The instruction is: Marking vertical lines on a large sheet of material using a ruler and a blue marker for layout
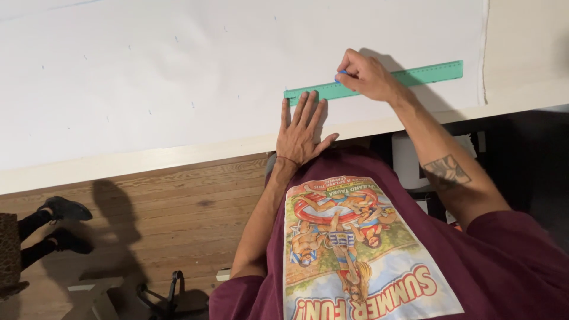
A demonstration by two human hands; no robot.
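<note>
On white sheet [178,71]: green ruler [415,77] near table edge. Left hand [301,133] flat, fingers spread, pressing ruler end. Right hand [364,74] pinching blue pen [342,73]. Ruler's far end free; might slide, making line crooked.

Green ruler [415,77] — white sheet [178,71] — maroon shirt [504,266].
</note>
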